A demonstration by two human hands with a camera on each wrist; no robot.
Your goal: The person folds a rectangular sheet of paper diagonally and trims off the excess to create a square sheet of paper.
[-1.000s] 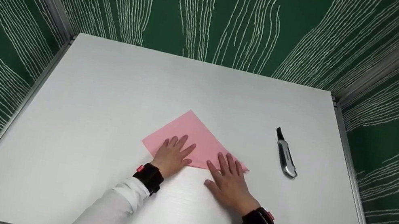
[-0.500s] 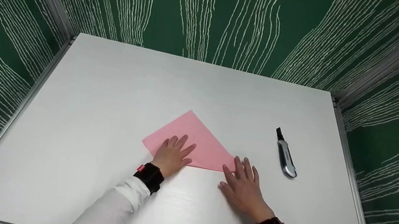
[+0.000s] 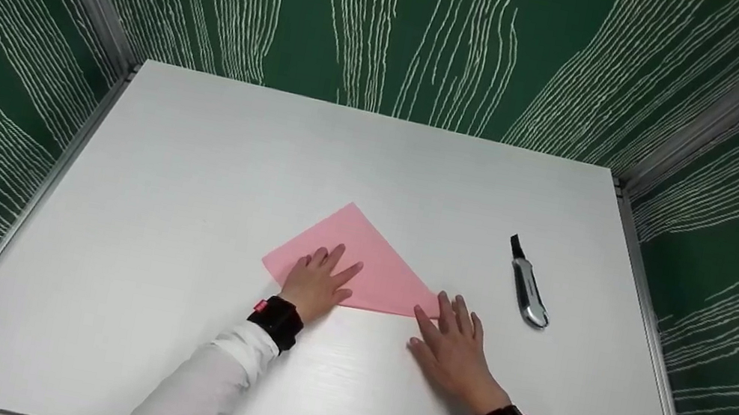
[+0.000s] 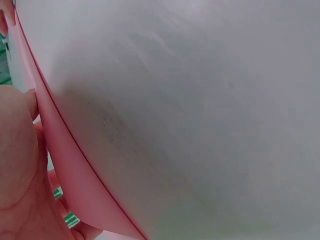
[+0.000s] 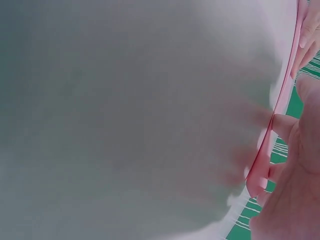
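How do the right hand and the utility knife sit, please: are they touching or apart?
Apart. The head view shows a bare strip of white tabletop between the right hand and the utility knife, which lies farther right.

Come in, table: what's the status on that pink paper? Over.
Left hand spread on the pink paper. Right hand touching its right end. Utility knife apart to the right, seemingly out of the way.

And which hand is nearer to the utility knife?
Right. The right hand rests at the right corner of the pink paper, left of the utility knife; the left hand is farther left, on the paper.
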